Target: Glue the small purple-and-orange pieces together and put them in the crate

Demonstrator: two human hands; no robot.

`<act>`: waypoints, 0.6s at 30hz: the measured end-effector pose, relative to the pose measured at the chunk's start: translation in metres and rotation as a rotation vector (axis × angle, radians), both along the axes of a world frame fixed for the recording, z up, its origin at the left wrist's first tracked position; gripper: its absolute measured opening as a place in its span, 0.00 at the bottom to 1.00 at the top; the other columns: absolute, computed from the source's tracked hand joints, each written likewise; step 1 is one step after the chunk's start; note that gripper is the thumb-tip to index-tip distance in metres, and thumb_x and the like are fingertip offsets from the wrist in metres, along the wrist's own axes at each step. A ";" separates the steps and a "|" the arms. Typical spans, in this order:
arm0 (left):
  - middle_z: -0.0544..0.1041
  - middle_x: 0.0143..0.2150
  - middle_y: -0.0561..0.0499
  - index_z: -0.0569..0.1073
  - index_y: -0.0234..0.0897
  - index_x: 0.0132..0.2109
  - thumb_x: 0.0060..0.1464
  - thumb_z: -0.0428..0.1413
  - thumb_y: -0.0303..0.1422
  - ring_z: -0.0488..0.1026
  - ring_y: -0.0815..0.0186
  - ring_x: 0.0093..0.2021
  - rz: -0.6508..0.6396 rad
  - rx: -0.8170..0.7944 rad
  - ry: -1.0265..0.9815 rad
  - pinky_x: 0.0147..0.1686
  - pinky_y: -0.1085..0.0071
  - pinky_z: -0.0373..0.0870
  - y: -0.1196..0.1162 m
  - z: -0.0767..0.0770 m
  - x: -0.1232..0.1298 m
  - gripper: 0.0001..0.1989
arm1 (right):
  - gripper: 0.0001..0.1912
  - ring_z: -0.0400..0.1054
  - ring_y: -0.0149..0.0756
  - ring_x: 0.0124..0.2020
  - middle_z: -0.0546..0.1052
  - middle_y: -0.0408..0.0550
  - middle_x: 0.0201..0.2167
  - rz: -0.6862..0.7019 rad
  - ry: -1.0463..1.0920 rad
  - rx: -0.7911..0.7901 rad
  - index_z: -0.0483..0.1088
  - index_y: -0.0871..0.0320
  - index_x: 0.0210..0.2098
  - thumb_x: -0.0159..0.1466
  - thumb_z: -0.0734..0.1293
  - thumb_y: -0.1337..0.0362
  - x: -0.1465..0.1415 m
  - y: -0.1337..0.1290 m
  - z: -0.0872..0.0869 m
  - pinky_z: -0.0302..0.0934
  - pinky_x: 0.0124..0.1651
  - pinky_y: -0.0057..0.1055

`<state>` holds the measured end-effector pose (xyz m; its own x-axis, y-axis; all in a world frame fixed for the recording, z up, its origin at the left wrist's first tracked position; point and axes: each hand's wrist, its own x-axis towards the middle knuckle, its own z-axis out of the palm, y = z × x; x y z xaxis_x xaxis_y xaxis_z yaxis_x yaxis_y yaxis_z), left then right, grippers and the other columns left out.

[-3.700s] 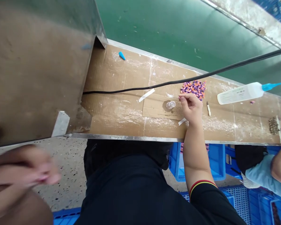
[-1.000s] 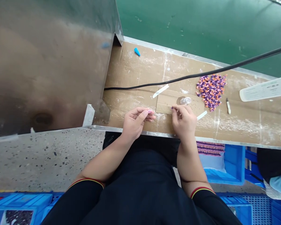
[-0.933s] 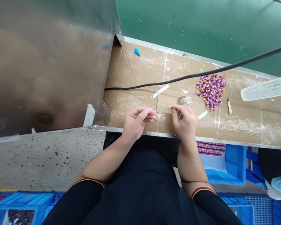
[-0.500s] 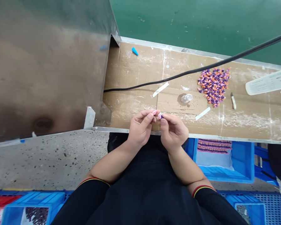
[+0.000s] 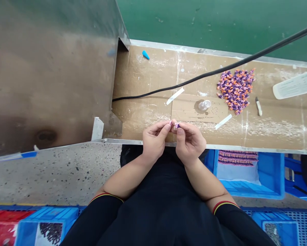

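Holding a tiny purple and pink piece [image 5: 177,126] just over the bench edge, the left hand [image 5: 155,141] and right hand [image 5: 190,143] meet, their fingers [image 5: 183,128] pressed together on it from both sides, hiding most of it and leaving its shape hard to make out. Farther along the cardboard-covered bench [image 5: 143,118] stand a small clear plastic bottle [image 5: 204,105] and a heap of purple and orange pieces [image 5: 236,91], then a white squeeze bottle [image 5: 295,83], cut off by the frame's right edge, with a blue cone cap [image 5: 145,54] near the back
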<state>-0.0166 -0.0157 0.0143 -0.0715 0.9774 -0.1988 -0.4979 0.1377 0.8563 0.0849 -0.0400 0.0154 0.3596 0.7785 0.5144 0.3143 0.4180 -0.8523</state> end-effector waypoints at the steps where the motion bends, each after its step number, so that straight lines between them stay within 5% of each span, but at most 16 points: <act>1: 0.88 0.39 0.48 0.89 0.45 0.38 0.50 0.77 0.46 0.85 0.67 0.39 0.002 -0.011 -0.017 0.44 0.74 0.83 0.000 0.002 0.001 0.13 | 0.11 0.86 0.41 0.46 0.87 0.46 0.47 -0.010 0.001 0.011 0.78 0.48 0.54 0.75 0.70 0.68 0.000 0.000 0.000 0.86 0.44 0.37; 10: 0.87 0.36 0.50 0.88 0.45 0.36 0.46 0.79 0.45 0.83 0.70 0.36 -0.015 -0.042 -0.077 0.42 0.76 0.82 0.000 0.004 0.002 0.14 | 0.10 0.86 0.41 0.46 0.87 0.47 0.48 0.002 -0.005 -0.003 0.77 0.50 0.53 0.75 0.69 0.68 0.000 -0.003 0.003 0.86 0.44 0.37; 18: 0.87 0.40 0.51 0.88 0.46 0.37 0.47 0.78 0.46 0.84 0.68 0.40 -0.095 -0.098 -0.153 0.44 0.72 0.83 -0.002 0.005 -0.003 0.14 | 0.08 0.84 0.37 0.36 0.87 0.45 0.40 -0.096 -0.154 0.038 0.79 0.49 0.49 0.72 0.73 0.67 0.006 0.001 0.009 0.81 0.35 0.33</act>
